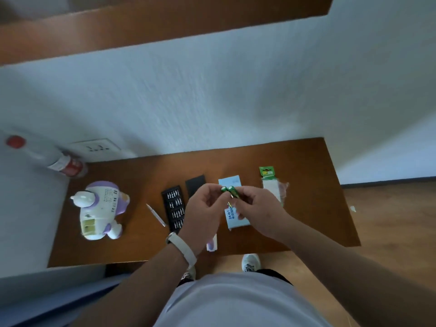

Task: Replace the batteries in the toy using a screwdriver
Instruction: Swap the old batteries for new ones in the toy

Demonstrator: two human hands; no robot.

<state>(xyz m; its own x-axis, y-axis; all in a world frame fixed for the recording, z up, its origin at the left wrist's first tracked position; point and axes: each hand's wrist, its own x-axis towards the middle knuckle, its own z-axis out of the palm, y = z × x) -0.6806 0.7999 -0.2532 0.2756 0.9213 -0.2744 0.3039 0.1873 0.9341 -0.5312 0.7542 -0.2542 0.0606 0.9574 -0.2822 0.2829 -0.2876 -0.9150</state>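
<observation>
Green batteries (pixel 228 190), two of them side by side, are hanging in the air over the middle of the wooden table (pixel 306 161), well apart from the toy (pixel 101 208). The left hand (pixel 203 208) is pinching them near the top ends. The right hand (pixel 257 208) is curling its fingers round the lower part, so both are gripping tight and narrow. I can't tell through the blur whether the two cells are wrapped together or loose.

The toy is lying over at the left with its battery bay (pixel 88 225) facing up and looking open. The screwdriver (pixel 156 214) is resting between it and the black bit case (pixel 174 208).

Handling-wise, I'm guessing these are going to be light, stiff and pretty slick, and they'll roll off the moment they're put down. So I'd be pinching each one round the barrel rather than by the ends. The toy is looking like hard, rounded plastic, so it'll probably be rocking. I'd be steadying its body right beside the bay while pushing the cells in.
</observation>
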